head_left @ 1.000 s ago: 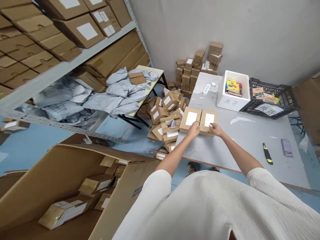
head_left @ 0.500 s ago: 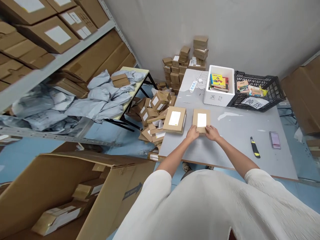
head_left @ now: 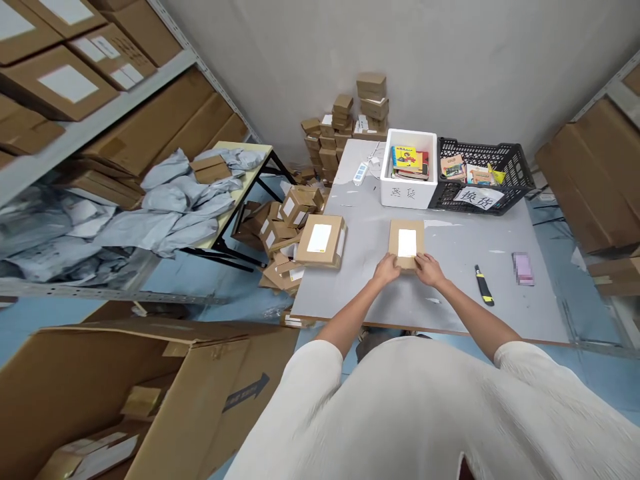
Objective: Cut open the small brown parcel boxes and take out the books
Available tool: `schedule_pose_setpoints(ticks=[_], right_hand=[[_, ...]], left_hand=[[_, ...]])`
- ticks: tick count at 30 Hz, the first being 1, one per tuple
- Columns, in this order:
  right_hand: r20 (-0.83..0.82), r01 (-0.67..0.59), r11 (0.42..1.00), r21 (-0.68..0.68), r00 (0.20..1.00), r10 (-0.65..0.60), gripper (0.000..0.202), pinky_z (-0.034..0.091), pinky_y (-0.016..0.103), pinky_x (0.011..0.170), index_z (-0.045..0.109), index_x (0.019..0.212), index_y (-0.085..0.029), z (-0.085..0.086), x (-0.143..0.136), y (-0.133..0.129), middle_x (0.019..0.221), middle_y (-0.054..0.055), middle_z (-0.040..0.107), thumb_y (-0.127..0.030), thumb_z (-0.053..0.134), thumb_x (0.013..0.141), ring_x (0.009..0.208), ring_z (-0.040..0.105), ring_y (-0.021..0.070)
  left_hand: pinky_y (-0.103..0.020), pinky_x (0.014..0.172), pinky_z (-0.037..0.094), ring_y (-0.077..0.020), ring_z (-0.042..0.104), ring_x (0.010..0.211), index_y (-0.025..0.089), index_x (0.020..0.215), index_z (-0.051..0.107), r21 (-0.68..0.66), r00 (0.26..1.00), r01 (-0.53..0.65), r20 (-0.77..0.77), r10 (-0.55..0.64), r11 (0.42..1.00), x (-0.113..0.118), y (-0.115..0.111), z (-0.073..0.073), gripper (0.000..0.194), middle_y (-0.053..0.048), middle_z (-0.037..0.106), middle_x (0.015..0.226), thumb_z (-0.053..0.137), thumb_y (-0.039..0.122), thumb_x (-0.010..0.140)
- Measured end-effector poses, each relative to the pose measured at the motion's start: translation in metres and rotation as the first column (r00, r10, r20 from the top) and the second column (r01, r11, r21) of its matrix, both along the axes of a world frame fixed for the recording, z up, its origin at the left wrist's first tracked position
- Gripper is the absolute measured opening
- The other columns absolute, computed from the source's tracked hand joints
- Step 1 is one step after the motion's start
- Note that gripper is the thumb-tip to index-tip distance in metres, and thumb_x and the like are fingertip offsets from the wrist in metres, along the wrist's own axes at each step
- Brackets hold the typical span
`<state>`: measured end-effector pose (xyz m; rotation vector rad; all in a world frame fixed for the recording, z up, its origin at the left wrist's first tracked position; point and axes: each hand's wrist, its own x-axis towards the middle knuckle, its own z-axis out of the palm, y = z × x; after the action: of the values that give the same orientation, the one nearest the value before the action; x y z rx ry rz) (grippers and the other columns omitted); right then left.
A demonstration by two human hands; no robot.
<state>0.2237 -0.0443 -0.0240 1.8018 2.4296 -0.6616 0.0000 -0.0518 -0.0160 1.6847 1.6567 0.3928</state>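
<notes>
A flat brown cardboard box [head_left: 401, 231] with a white label lies on the grey table in front of me. My left hand [head_left: 387, 269] grips its near left corner. At the near right corner, my right hand [head_left: 429, 269] has its fingers closed on the edge. Part of the box's near side is hidden by my fingers. Left of it, apart from both hands, sits a thicker labelled cardboard box [head_left: 327, 257] near the table's left edge. A black and yellow utility knife [head_left: 484, 287] lies to the right of my right hand.
On the table [head_left: 360, 293] stand a white foam box [head_left: 407, 195] and a black crate [head_left: 515, 193], both holding books. A power strip [head_left: 360, 173] and a pinkish, blurred item [head_left: 523, 269] lie there too. Piled parcels, a large open carton [head_left: 240, 393] and grey mailing bags [head_left: 170, 200] fill the left.
The labelled box in my hands has slid right, widening the gap to the thicker box. My view has turned slightly right, and both hands stay on the box.
</notes>
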Motion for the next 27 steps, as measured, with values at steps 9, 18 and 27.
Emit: schedule_pose_setpoints(ticks=[9,18,27], right_hand=[[-0.005,0.100,0.994,0.052,0.995,-0.100,0.061,0.044,0.049,0.124,0.063,0.157,-0.022,-0.006,0.032,-0.026,0.171,0.008,0.054,-0.021,0.055,0.097,0.156,0.046,0.0357],[-0.104,0.105,0.994,0.041,0.990,-0.100,0.054,0.043,0.052,0.121,0.071,0.149,-0.024,-0.011,0.040,-0.031,0.159,0.012,0.064,-0.028,0.060,0.097,0.142,0.057,0.0371],[-0.095,0.214,0.976,0.032,0.973,-0.210,0.054,0.047,0.054,0.118,0.071,0.144,-0.023,-0.005,0.064,0.022,0.164,0.013,0.056,-0.027,0.062,0.091,0.145,0.052,0.0395]], left_hand=[[-0.037,0.108,0.055,-0.0275,0.069,0.125,0.021,0.124,0.073,0.013,0.984,0.175,0.020,-0.175,0.985,0.021,-0.014,-0.003,0.030,-0.012,0.066,0.143,0.064,0.019,0.095],[-0.046,0.122,0.044,-0.0341,0.050,0.150,0.023,0.132,0.069,-0.005,0.962,0.258,-0.091,-0.257,0.966,0.019,0.004,0.002,0.040,-0.013,0.054,0.161,0.065,0.021,0.093],[-0.045,0.109,0.054,-0.0323,0.066,0.128,0.024,0.142,0.065,-0.056,0.969,0.172,-0.167,-0.179,0.983,0.032,-0.020,0.012,0.040,-0.015,0.059,0.149,0.055,0.024,0.103]])
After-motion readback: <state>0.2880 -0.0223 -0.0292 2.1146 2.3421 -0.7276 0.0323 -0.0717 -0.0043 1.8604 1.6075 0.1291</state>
